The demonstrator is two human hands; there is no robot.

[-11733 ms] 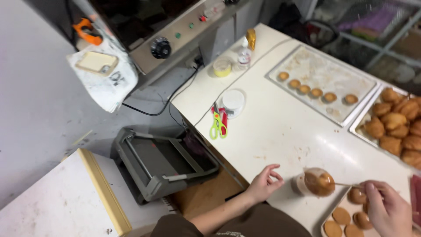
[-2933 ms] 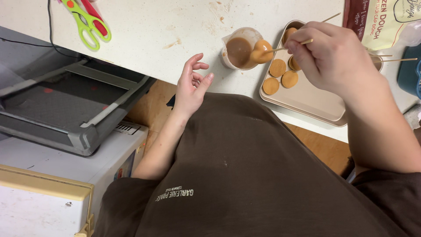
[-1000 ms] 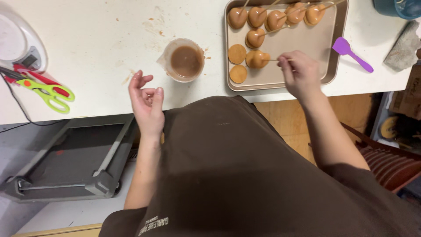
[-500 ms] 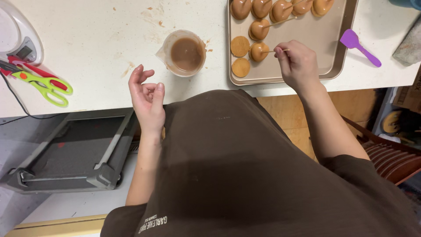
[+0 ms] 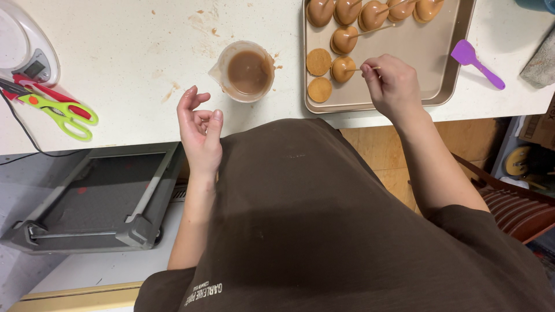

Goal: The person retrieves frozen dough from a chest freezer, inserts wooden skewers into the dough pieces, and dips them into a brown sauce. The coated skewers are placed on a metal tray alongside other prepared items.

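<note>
- My left hand (image 5: 199,130) hangs at the near edge of the desk (image 5: 133,69), fingers loosely curled and apart, holding nothing. It is just beside the cup of brown glaze (image 5: 247,71); a careless swing from there would knock the cup over and send glaze across the desk and down onto the grey machine (image 5: 98,199) below the edge.
- My right hand (image 5: 393,84) is pinched together on the thin stick (image 5: 354,70) of a dipped cookie (image 5: 343,68), which sits in the near left part of the baking tray (image 5: 439,95). If I tilt or twist the stick, the cookie could slip off, since wet coating gives little hold.
- That dipped cookie lies just beside two bare cookies (image 5: 319,75). Dragging it sideways would smear glaze on them.
- The tray's near rim lies close to the desk's near edge. Leaning my wrist on the rim could tip or shift it.
- Further in, a row of coated cookies (image 5: 370,11) on sticks lines the tray's far edge; I cannot quite tell if they touch. Their sticks point toward my hand, so a snagged stick could roll one.
- The purple spatula (image 5: 477,62) lies right of the tray, clear of my reach.
- At the desk's left edge, green and red scissors (image 5: 58,110) and a scale (image 5: 26,49) sit well apart from the glaze.
</note>
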